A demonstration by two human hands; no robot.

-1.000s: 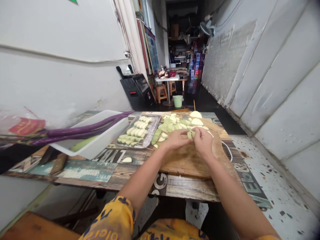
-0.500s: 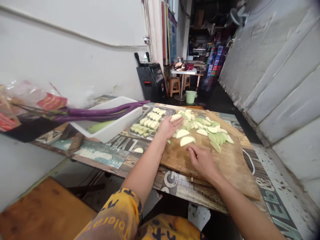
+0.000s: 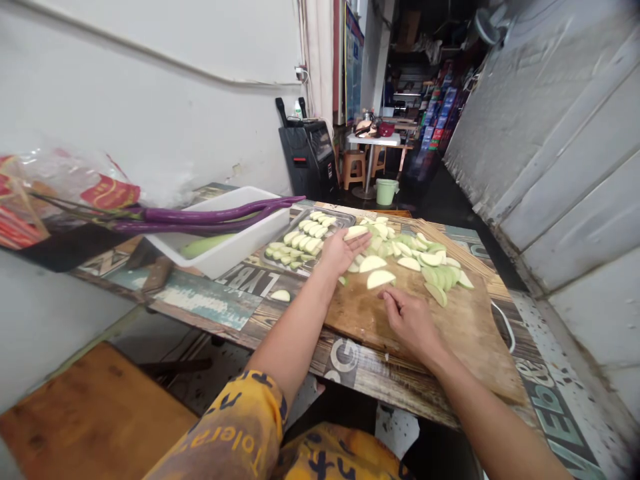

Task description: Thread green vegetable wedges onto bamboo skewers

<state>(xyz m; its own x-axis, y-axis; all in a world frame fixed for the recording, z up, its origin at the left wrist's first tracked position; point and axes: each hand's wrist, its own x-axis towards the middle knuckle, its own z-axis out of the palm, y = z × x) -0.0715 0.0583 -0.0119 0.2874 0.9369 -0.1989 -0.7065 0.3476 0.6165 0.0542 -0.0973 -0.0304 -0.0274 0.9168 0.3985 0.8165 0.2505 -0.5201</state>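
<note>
My left hand (image 3: 341, 255) is turned palm up with its fingers extended. A pale half-moon vegetable slice (image 3: 356, 232) lies along it, seemingly held between thumb and fingers. Over the wooden cutting board (image 3: 360, 313), my right hand (image 3: 407, 317) is closed in a pinch; whatever thin thing it may hold cannot be made out. Just beyond its fingertips lies another cut slice (image 3: 381, 279), with white flesh and a light green rim. A loose heap of slices (image 3: 400, 247) covers the board's far part. Left of my left hand, a clear tray (image 3: 265, 257) holds rows of slices.
A white tub (image 3: 215, 263) stands at the left, with long purple eggplants (image 3: 200, 215) across it. Thin wooden skewers (image 3: 457, 247) lie along the board's far right. A cleaver-like handle (image 3: 157, 275) and a single slice (image 3: 281, 295) rest on the table. Plastic bags (image 3: 65, 183) sit far left.
The view has shifted slightly, moving the scene a little to the right. Both hands keep nearly the same pose and place over the board.
</note>
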